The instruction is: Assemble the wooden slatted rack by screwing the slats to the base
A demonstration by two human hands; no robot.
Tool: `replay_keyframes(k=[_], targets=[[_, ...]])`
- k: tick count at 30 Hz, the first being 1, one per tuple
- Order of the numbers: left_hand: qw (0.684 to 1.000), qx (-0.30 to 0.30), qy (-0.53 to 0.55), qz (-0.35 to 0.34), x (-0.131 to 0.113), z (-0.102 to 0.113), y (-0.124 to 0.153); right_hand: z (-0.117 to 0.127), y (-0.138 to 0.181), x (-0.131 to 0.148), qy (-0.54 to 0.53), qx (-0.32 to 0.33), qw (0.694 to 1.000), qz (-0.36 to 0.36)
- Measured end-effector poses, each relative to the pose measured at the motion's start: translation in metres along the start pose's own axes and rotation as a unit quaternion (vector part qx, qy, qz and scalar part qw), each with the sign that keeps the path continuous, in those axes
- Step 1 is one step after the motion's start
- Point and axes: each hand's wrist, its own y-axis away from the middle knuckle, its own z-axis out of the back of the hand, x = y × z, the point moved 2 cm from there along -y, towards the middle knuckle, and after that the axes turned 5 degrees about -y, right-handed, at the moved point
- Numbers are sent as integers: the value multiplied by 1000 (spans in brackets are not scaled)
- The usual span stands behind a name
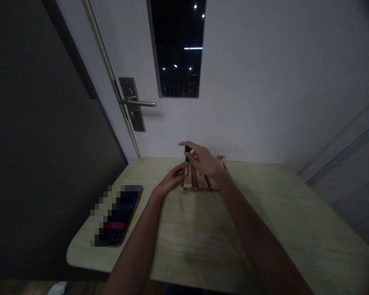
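Here | right fingers (193, 146) around black handle (187, 149) | left fingers (177, 169) touching slatted wood (188, 180)

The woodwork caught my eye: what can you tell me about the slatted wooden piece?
The slatted wooden piece lies on the pale table near the white door. It looks like light brown wood, with several slats, darker gaps between them and a brown strip along the near edge. A small part juts out at the far right. The left hand touches its left side. The right hand holds a black object upright at its far left, hiding some of the wood.
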Motion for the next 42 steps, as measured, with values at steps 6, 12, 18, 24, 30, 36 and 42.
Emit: replay_keyframes(k=[6, 12, 18, 24, 30, 36, 42], targets=[[1000, 5, -2, 1, -5, -1, 0, 2, 0, -1, 57, -32, 998, 10], [1000, 16, 6, -8, 5, 1, -2, 0, 2, -8, 4, -10, 1000, -18], [1000, 10, 25, 1, 8, 1, -2, -1, 2, -7, 35, 7, 999, 2], [1000, 10, 20, 6, 7, 1, -3, -2, 2, -11, 60, -5, 998, 12], [999, 11, 42, 7, 6, -1, -3, 0, 4, -11, -15, 28, 999, -13], [999, 8, 38, 13, -1, -2, -2, 2, 3, -11, 32, 17, 999, -7], [999, 11, 44, 23, 3, -2, -3, -4, 4, -14, -30, 32, 999, -4]])
